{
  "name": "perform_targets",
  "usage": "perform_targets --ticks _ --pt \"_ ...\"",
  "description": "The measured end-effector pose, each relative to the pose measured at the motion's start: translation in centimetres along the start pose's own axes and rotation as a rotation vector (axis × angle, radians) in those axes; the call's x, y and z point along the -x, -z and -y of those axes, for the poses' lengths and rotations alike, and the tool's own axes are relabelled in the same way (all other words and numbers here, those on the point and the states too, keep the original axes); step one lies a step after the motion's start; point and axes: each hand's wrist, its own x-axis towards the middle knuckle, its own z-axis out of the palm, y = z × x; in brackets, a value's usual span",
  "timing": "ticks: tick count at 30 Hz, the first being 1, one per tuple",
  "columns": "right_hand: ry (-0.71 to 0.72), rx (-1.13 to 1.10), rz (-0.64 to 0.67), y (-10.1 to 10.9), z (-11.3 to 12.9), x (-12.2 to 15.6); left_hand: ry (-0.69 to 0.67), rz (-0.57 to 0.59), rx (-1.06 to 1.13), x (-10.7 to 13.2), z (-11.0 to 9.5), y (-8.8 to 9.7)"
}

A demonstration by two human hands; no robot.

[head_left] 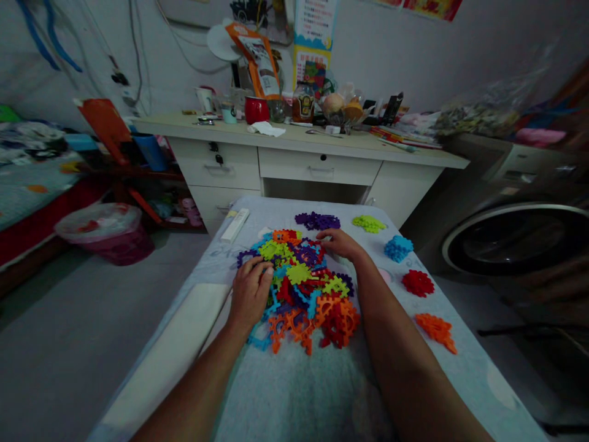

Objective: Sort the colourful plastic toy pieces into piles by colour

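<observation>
A loose heap of plastic gear toy pieces (299,274) in purple, lime, blue, red and orange lies on the cloth-covered table. At the left edge of the heap rests my left hand (251,290), open, its fingers loosely bent over the pieces. My right hand (341,243) is open at the heap's upper right, fingertips touching or just above the red and purple pieces. Single-colour piles sit around the heap: purple (317,220) behind it, then lime (368,223), blue (398,248), red (418,283) and orange (437,331) down the right side.
A white strip-shaped box (235,225) lies at the table's back left. Behind stands a white desk (221,138) with jars, a red cup (256,110) and papers. A washing machine (515,190) is on the right, and a pink bin (108,236) on the floor at left.
</observation>
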Motion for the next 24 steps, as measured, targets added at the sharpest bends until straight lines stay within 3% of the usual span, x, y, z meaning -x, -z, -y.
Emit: perform_targets --ticks 5,11,18,24 --pt "0.079 0.263 0.037 -0.9 -0.1 -0.6 0.003 -0.027 -0.007 0.0 -0.1 0.0" --pt "-0.042 0.216 0.137 0.3 -0.2 -0.2 -0.002 -0.017 -0.015 0.0 0.1 -0.2" --pt "0.040 0.204 -0.032 4.0 1.3 1.2 -0.001 -0.002 -0.021 0.0 0.2 -0.3" --pt "0.022 0.219 -0.160 7.0 1.9 4.6 -0.019 -0.007 -0.034 -0.1 0.3 -0.4"
